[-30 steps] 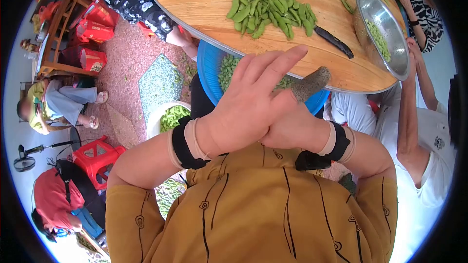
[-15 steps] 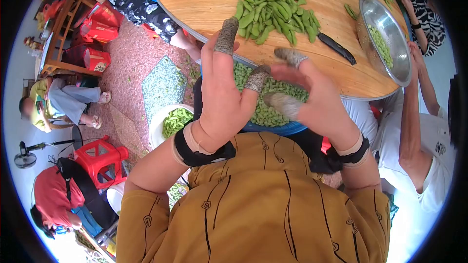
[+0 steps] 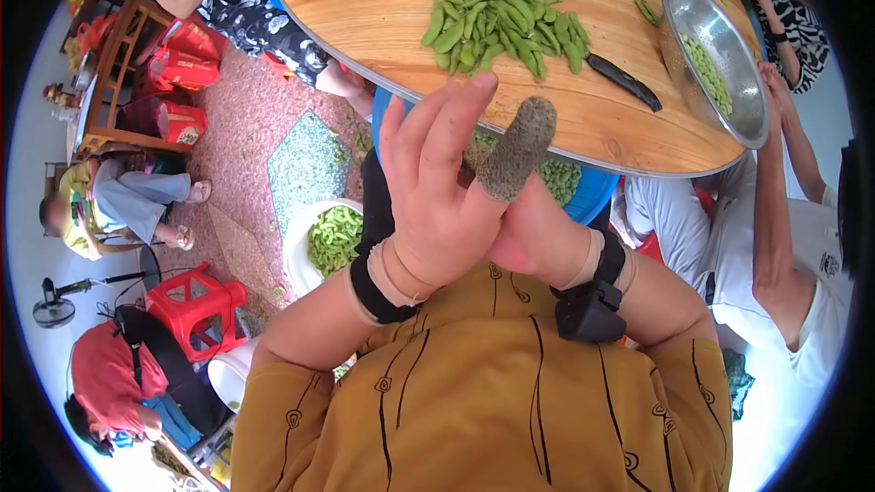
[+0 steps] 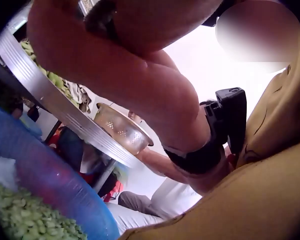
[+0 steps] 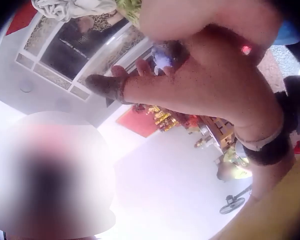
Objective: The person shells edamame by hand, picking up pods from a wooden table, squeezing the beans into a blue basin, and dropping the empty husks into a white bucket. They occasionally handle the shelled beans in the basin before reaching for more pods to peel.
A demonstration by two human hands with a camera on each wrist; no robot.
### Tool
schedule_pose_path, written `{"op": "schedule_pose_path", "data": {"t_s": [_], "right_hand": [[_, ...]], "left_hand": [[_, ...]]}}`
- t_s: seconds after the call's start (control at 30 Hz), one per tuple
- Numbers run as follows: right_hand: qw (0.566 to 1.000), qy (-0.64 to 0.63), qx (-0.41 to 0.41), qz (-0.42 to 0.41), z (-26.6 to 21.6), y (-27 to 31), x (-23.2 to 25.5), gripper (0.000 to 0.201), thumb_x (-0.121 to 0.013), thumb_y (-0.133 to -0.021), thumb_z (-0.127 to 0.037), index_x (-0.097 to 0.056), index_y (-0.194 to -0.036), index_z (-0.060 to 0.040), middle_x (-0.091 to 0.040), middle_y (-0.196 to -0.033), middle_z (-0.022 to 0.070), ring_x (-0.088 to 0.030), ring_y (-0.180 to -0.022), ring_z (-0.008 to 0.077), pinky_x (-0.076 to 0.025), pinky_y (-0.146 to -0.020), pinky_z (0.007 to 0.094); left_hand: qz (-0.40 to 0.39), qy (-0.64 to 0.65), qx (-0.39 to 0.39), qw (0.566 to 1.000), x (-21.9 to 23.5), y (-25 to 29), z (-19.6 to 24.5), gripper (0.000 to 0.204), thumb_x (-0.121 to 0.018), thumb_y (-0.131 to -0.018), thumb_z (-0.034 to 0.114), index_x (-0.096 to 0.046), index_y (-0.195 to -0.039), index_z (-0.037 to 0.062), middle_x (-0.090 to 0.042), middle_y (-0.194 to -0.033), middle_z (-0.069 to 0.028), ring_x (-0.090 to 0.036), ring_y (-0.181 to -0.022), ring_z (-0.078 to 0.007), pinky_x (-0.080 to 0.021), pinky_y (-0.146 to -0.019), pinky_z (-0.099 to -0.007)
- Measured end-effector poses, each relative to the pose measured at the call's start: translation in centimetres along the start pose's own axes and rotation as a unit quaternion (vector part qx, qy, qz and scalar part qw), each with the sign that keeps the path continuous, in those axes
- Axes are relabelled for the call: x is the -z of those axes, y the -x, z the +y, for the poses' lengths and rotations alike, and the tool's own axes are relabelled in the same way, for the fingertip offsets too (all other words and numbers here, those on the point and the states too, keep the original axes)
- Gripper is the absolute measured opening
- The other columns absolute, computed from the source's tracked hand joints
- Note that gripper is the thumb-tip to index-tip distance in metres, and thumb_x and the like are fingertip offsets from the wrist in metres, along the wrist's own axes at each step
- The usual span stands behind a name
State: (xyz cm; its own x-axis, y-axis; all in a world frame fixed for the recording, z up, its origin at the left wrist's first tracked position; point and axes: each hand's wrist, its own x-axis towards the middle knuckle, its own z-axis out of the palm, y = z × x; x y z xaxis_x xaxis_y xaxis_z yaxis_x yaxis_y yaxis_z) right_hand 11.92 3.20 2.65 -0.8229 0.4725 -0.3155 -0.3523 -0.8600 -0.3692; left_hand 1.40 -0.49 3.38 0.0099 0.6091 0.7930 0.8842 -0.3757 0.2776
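In the head view my hands are together in front of my chest, close to the table edge. My left hand [image 3: 437, 200] lies over the right, its visible fingers extended. A grey-brown sleeve [image 3: 519, 150] covers its thumb; this thumb sleeve [image 5: 107, 87] also shows in the right wrist view. My right hand [image 3: 542, 228] shows mainly its heel and wrist; its fingers are hidden behind the left. A blue basin [image 3: 597, 191] of shelled green beans [image 3: 559, 178] sits below. On the table lies a pile of green bean pods [image 3: 510, 23].
The round wooden table [image 3: 365, 27] reaches over the basin. A dark knife-shaped thing [image 3: 624, 82] lies by the pods. A metal colander [image 3: 747, 91] holding beans is at the right, gripped by another person. A white bucket [image 3: 296, 260] of pods and a red stool [image 3: 196, 305] stand left.
Half a second ago my hands were apart over the basin, sleeves showing on thumb and forefinger of each. They have come back together, much as they were one second ago.
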Motion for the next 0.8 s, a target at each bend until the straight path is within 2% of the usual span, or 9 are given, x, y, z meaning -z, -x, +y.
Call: {"op": "schedule_pose_path", "data": {"t_s": [0.17,0.37,0.47,0.53,0.57,0.6,0.67,0.7,0.8], "right_hand": [[0.996,0.086,0.006,0.026,-0.1,0.5,-0.7,0.043,-0.038,-0.099,-0.035,-0.045,-0.129,-0.0058,-0.05,-0.13,0.0057,-0.049,-0.119,0.0167,-0.038,-0.103,0.0328],[0.995,0.099,0.002,0.02,1.0,0.7,-0.4,0.045,-0.036,-0.099,-0.04,-0.046,-0.128,-0.0061,-0.052,-0.127,0.0061,-0.051,-0.116,0.0181,-0.04,-0.1,0.0337],[0.976,0.192,-0.095,0.033,0.2,2.4,0.9,0.034,-0.049,-0.096,-0.03,-0.053,-0.121,-0.0069,-0.06,-0.113,0.0039,-0.056,-0.105,0.0157,-0.041,-0.096,0.0344],[0.829,0.557,0.037,0.027,-1.4,3.1,1.2,0.035,-0.06,-0.091,-0.026,-0.055,-0.116,-0.0032,-0.061,-0.107,0.0069,-0.058,-0.101,0.0205,-0.041,-0.095,0.035],[0.724,0.66,0.181,0.088,-2.5,3.1,0.4,0.037,-0.069,-0.078,-0.014,-0.057,-0.111,-0.0021,-0.061,-0.102,0.0102,-0.057,-0.099,0.0261,-0.041,-0.096,0.0376],[0.725,0.659,0.18,0.089,-3.7,2.8,-0.3,0.037,-0.069,-0.078,-0.014,-0.057,-0.111,-0.0021,-0.061,-0.102,0.0102,-0.057,-0.099,0.0261,-0.041,-0.096,0.0376],[0.292,0.833,0.461,0.095,-5.9,2.1,-1.0,0.037,-0.067,-0.065,-0.011,-0.061,-0.101,-0.0035,-0.061,-0.097,0.0118,-0.056,-0.1,0.0291,-0.04,-0.097,0.0421],[0.29,0.832,0.462,0.098,-6.1,1.6,-0.9,0.037,-0.067,-0.065,-0.011,-0.061,-0.101,-0.0035,-0.061,-0.097,0.0118,-0.056,-0.1,0.0291,-0.04,-0.097,0.0421],[0.232,0.858,0.458,0.003,-5.6,0.6,-0.1,0.026,-0.064,-0.057,-0.013,-0.065,-0.081,-0.0046,-0.061,-0.088,0.0111,-0.056,-0.097,0.027,-0.038,-0.098,0.0468]], "left_hand": [[0.099,-0.034,0.077,0.991,-1.7,-0.1,0.0,0.035,-0.061,-0.069,0.009,-0.063,-0.104,0.0092,-0.05,-0.131,-0.0152,-0.05,-0.113,-0.0324,-0.034,-0.096,-0.0515],[0.001,-0.029,0.088,0.996,-0.7,-0.5,-0.9,0.046,-0.063,-0.062,0.005,-0.059,-0.107,0.0053,-0.047,-0.131,-0.0196,-0.048,-0.113,-0.0371,-0.035,-0.095,-0.0502],[-0.128,-0.091,0.102,0.982,0.7,-0.7,-2.8,0.066,-0.068,-0.061,-0.002,-0.051,-0.125,0.0013,-0.05,-0.119,-0.0187,-0.051,-0.103,-0.0349,-0.042,-0.088,-0.0418],[-0.166,0.008,0.257,0.952,0.8,0.0,-3.9,0.066,-0.07,-0.063,0.001,-0.051,-0.126,0.0032,-0.051,-0.1,-0.0143,-0.052,-0.088,-0.0287,-0.045,-0.077,-0.0374],[-0.153,0.047,0.227,0.961,1.0,0.0,-4.0,0.058,-0.073,-0.065,0.005,-0.055,-0.12,0.0036,-0.047,-0.082,-0.0086,-0.05,-0.074,-0.0224,-0.045,-0.066,-0.0317],[-0.155,0.048,0.227,0.96,1.2,0.1,-3.8,0.058,-0.073,-0.065,0.005,-0.055,-0.12,0.0036,-0.047,-0.082,-0.0086,-0.05,-0.074,-0.0224,-0.045,-0.066,-0.0317],[-0.296,0.166,0.277,0.899,1.9,0.2,-3.0,0.04,-0.075,-0.064,0.009,-0.058,-0.1,0.0027,-0.045,-0.073,-0.0059,-0.048,-0.067,-0.0191,-0.042,-0.06,-0.0304],[-0.308,0.223,0.288,0.879,2.2,-0.1,-2.3,0.027,-0.072,-0.065,0.007,-0.051,-0.082,0.0019,-0.043,-0.067,-0.0032,-0.045,-0.062,-0.0167,-0.038,-0.055,-0.0289],[-0.403,0.32,0.306,0.801,3.1,-0.7,-1.0,0.025,-0.067,-0.065,0.004,-0.044,-0.077,0.0012,-0.043,-0.066,-0.0047,-0.045,-0.059,-0.0183,-0.036,-0.052,-0.0292]]}}
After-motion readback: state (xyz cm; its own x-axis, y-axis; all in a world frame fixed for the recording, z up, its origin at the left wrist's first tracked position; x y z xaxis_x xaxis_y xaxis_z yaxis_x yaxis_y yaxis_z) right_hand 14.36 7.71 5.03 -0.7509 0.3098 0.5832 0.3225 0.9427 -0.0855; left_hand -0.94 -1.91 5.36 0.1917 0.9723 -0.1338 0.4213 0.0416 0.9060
